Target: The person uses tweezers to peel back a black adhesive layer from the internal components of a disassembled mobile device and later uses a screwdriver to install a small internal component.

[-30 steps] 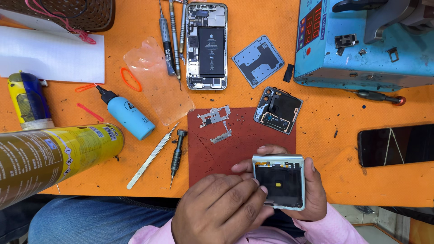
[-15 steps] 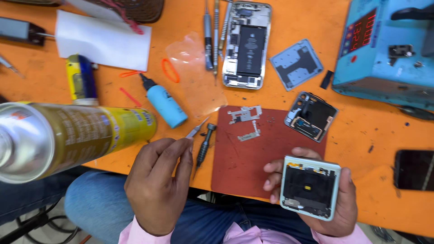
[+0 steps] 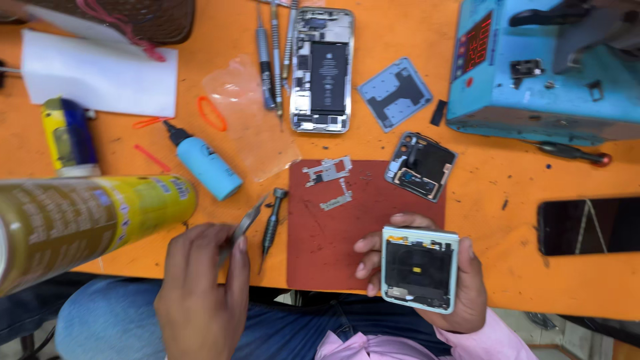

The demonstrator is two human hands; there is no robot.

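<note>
- head view: the right hand (image 3: 453, 293) has its grip closed around an opened square phone half (image 3: 420, 268), held over the near tabletop (image 3: 520, 267) edge beside the red mat (image 3: 333, 247).
- the left hand (image 3: 200, 300) pinches tweezers (image 3: 243, 227), just beside a small screwdriver (image 3: 271, 220).
- a yellow spray can (image 3: 87, 220) lies left of it.

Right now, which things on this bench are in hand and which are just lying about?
In hand:
right hand holds the small phone half
left hand picks up tweezers

Lying about:
screwdriver
blue bottle
opened phone
spray can
</note>
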